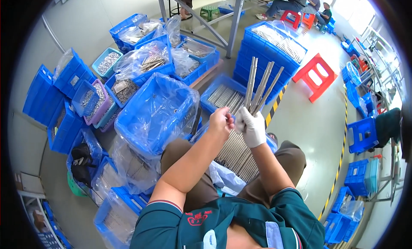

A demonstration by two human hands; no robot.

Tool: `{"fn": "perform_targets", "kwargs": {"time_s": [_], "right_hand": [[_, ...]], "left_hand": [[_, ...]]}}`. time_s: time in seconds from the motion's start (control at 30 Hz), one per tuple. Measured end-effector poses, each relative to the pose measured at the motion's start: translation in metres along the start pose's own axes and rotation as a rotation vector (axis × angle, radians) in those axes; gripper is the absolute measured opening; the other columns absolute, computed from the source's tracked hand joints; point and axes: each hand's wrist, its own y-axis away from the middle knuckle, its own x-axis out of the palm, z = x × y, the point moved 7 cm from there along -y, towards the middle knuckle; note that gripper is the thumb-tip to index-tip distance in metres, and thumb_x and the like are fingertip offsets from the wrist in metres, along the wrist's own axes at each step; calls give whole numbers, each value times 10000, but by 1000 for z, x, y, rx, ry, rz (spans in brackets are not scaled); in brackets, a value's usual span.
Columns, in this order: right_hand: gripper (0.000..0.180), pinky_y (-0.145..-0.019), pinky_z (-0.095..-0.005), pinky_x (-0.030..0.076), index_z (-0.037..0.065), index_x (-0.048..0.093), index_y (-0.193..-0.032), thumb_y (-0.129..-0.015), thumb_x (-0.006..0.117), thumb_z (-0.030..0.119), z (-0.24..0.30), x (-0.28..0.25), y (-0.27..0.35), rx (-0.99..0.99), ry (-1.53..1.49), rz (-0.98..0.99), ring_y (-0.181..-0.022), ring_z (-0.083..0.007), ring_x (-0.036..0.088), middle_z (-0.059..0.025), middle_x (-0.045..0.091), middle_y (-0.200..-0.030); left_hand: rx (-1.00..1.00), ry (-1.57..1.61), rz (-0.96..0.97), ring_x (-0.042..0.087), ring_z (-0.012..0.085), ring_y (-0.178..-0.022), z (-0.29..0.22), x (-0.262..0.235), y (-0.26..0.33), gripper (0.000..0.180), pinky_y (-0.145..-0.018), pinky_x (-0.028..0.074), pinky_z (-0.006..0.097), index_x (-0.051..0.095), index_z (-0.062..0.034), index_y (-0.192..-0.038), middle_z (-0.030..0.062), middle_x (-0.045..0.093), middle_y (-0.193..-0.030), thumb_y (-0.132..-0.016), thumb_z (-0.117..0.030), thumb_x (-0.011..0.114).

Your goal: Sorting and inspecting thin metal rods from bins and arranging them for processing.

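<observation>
My right hand (251, 126), in a white glove, is closed around the lower ends of several slim silvery metal rods (260, 83), which fan upward. Bare and curled, my left hand (222, 121) is right beside the glove. Its fingers are pinched together, and what they hold, if anything, is too small to make out. Under both hands, between my knees, a blue crate holds a dense layer of similar rods (237, 156), with pale wrapping (225, 180) at its near end. Just beyond my hands more rods (225, 97) fill another blue crate.
A plastic-lined blue crate (148, 116) stands at my left, before bins of small metal parts (107, 62). Stacked blue crates (262, 55) rise ahead, topped with rods. A red stool (315, 77) lies tipped to the right. Seated people (289, 8) are far off.
</observation>
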Motion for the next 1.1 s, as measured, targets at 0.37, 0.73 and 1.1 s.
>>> {"fn": "perform_targets", "kwargs": {"time_s": [0.37,0.73,1.1], "right_hand": [[70,-435,-193,307,39,555,-940,-882,576,73,13,-79,22,137,323,-9,-503,-50,415,32,473,-632],[147,-523,-253,401,24,589,-817,-852,624,162,-3,-92,33,71,706,-5,-543,-74,478,-13,510,-608],[184,-577,-325,438,37,598,-833,-835,617,220,-5,-98,40,61,863,-28,-579,-259,565,-153,565,-660]], "left_hand": [[178,-310,328,500,122,-727,-58,16,30,294,-630,426,225,529,-12,-1133,82,550,-943,-843,38,518],[193,-391,447,508,110,-636,-67,31,36,240,-553,424,225,520,-22,-1008,182,627,-972,-881,-207,603],[160,-625,400,617,125,-650,-62,21,41,337,-509,444,204,604,-7,-983,126,663,-891,-872,-326,599]]}}
